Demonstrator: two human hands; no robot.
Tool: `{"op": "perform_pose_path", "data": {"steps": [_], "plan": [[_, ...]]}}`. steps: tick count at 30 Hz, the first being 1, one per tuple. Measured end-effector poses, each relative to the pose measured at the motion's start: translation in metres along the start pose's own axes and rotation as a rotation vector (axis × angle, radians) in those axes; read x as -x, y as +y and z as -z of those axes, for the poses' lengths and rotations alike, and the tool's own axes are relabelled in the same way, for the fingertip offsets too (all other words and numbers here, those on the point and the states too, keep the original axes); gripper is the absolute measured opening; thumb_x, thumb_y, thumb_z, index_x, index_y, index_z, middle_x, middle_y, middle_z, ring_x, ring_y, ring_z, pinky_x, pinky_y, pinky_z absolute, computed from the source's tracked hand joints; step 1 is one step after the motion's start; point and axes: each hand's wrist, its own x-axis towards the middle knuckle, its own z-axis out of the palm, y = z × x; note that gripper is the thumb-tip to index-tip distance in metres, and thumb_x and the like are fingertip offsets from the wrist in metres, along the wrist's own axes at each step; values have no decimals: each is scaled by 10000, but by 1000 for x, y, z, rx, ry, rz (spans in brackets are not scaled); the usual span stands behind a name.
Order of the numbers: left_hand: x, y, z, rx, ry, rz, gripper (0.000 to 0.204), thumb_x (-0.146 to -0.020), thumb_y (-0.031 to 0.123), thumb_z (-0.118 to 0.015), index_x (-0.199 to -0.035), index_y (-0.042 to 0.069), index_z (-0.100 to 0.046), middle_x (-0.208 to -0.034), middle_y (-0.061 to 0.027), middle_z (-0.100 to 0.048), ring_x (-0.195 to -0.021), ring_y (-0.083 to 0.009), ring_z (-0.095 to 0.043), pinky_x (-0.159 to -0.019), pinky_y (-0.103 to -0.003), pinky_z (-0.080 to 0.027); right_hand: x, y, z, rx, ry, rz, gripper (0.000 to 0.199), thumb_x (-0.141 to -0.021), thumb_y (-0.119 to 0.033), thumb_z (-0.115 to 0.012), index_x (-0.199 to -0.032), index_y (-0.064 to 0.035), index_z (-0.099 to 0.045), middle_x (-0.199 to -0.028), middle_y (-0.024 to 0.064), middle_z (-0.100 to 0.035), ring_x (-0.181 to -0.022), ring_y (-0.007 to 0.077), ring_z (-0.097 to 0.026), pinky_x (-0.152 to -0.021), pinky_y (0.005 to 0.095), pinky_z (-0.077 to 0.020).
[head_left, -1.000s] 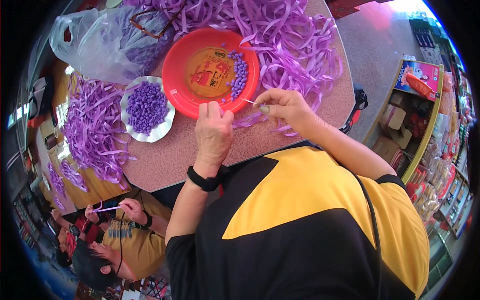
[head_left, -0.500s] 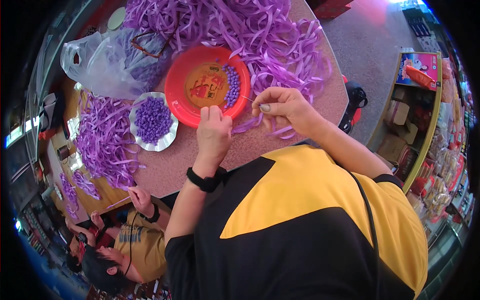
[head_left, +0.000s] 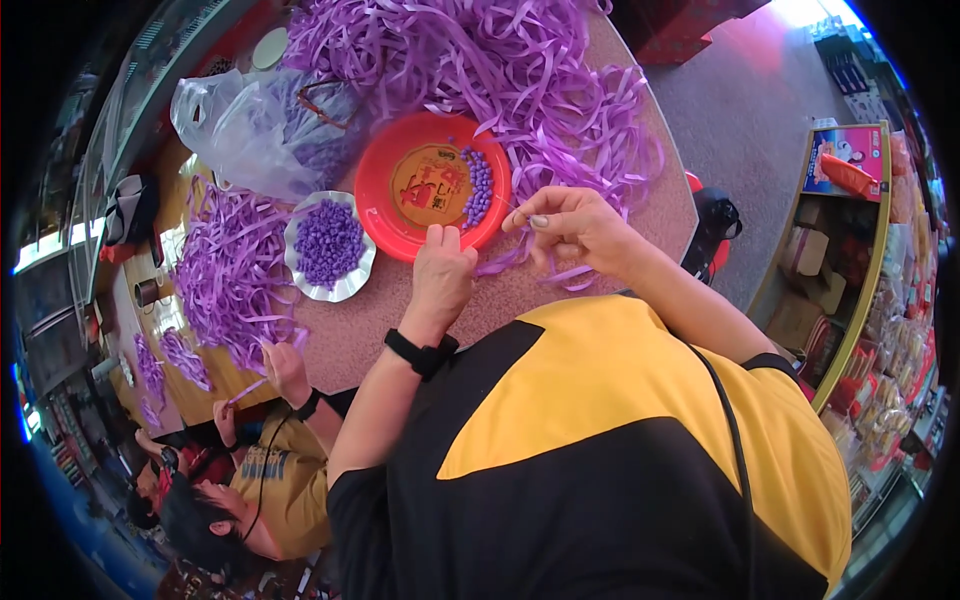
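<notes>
A red round plate (head_left: 370, 217) with a printed golden centre lies on the table, small purple beads (head_left: 478, 187) gathered along its right side. At its near rim, my left hand (head_left: 443, 280) is closed with the fingertips over the edge. Just right of the plate, my right hand (head_left: 575, 230) pinches a thin needle (head_left: 506, 203) between thumb and finger, pointing toward the beads. Purple ribbon (head_left: 495, 268) trails below that hand. To the left, a white scalloped dish (head_left: 291, 245) holds a heap of purple beads (head_left: 328, 243).
Piles of purple ribbon (head_left: 570, 130) cover the table's far side and left (head_left: 235, 275). A clear plastic bag (head_left: 235, 130) with glasses (head_left: 322, 108) on it lies at the far left. Another person (head_left: 285, 490) works with ribbon at lower left. Shelving (head_left: 830, 270) stands right.
The whole view has shifted, with the plate and dish now further right and slightly lower. My hands keep about the same hold beside the plate. The other person's hands have moved.
</notes>
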Motion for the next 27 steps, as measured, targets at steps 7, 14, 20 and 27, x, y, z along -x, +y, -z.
{"op": "perform_pose_path", "data": {"steps": [7, 14, 20, 27], "plan": [[-8, 8, 66, 765, 232, 180, 105, -696, -5, -716, -765, 45, -655, -825, -50, -611, -835, -205, -554, -689, -305, -472, -7, -6, -22, 94, -108, 5, 145, -918, -72, -606, -1041, -2, -638, -1032, 145, -696, -637, 109, -649, -472, 193, -397], [3, 10, 104, 1759, 18, 478, 100, -920, 69, -621, -920, -27, -649, -733, -84, -640, -604, -128, -581, -522, -228, -450, 6, -79, -31, 206, -115, 188, 159, -919, -87, -606, -1047, 2, -635, -707, 28, -600, -560, 92, -569, -464, 194, -340], [27, 7, 83, 1791, 30, 596, 165, -943, 109, -607, -952, -50, -653, -685, -64, -582, -616, -151, -576, -535, -261, -463, 27, -123, -6, 275, 112, 360, 160, -925, -48, -574, -1059, 18, -632, -706, 32, -576, -511, 88, -523, -458, 189, -361], [60, -5, 68, 1795, 135, 781, 181, -937, 137, -625, -868, -30, -612, -706, -48, -561, -620, -141, -558, -508, -255, -431, 40, -121, 40, 156, 304, 534, 166, -956, -81, -574, -1058, 36, -630, -671, 9, -506, -482, 77, -397, -510, 223, -390]]}}
